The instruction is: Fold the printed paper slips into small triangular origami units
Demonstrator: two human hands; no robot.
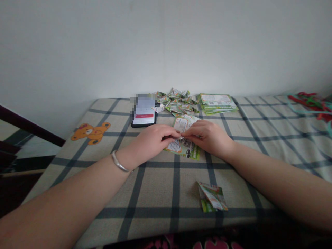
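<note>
While the printed sheet (186, 147) lies on the checked tablecloth (155, 193) at the person's twelve o'clock, the left hand (157, 138) and the right hand (210, 136) both pinch it near its middle. From it, the phone (144, 110) rests at ten o'clock, one folded paper (212, 197) at five.

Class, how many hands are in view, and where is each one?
2: the left hand at the left side of the printed sheet, the right hand at its right side, fingertips close together; none appears hidden.
</note>
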